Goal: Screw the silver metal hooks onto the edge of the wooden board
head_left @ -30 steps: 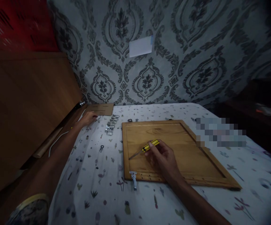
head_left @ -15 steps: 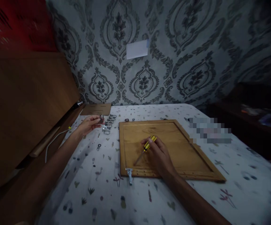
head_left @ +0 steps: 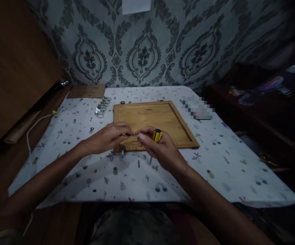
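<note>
My left hand and my right hand meet over the near edge of a framed wooden panel that lies flat on a patterned cloth. The right hand grips a yellow-and-black screwdriver, handle up, shaft pointing down past the palm. Both hands' fingertips pinch a small metal piece between them; it is too small to name. A metal hinge part sticks out from the panel's near left corner, just under my left hand.
A row of several metal fittings lies left of the panel's far corner. A cardboard piece lies at the back left. A white cable runs along the left edge. A wooden board leans at left. Dark clutter sits at right.
My left hand left the row of fittings with a small piece and came in to the panel's near edge. The right hand turned the screwdriver upright and met it. The view tilted down.
</note>
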Demonstrator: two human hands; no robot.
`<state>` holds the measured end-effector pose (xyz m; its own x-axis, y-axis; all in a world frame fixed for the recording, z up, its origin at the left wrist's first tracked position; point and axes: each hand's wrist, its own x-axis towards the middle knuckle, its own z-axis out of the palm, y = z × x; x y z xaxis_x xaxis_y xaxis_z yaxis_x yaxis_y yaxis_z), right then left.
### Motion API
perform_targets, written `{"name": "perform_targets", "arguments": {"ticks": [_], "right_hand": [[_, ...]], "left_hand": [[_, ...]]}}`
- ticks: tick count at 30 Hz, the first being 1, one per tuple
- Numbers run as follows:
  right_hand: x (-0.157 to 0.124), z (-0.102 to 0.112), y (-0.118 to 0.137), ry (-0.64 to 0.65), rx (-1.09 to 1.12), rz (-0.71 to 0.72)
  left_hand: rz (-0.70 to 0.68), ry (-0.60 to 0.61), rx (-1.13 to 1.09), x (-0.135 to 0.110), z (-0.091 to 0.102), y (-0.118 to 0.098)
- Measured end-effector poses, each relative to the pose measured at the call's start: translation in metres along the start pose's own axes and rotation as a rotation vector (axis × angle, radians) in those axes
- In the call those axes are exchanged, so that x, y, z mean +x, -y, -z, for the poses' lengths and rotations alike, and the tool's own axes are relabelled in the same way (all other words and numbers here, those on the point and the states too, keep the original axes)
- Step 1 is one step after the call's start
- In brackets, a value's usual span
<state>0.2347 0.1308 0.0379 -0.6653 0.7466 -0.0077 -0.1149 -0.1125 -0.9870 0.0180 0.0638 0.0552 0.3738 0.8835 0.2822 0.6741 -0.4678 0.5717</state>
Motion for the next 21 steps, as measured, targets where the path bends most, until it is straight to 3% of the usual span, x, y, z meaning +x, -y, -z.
{"name": "perform_targets", "arguments": {"ticks": [4, 8, 21], "right_hand": [[-0.020, 0.011, -0.012, -0.031, -0.057, -0.154], [-0.030, 0.015, -0.026, -0.026, -0.098, -0.288], [-0.013, 0.010, -0.047, 0.187, -0.187, -0.381]], "left_hand": [[-0.119, 0.044, 0.054, 0.001, -0.020, -0.011], [-0.163, 0.084, 0.025, 0.000, -0.039, -0.005], [0.026, 0.170, 0.014, -0.007, -0.052, 0.020]]}}
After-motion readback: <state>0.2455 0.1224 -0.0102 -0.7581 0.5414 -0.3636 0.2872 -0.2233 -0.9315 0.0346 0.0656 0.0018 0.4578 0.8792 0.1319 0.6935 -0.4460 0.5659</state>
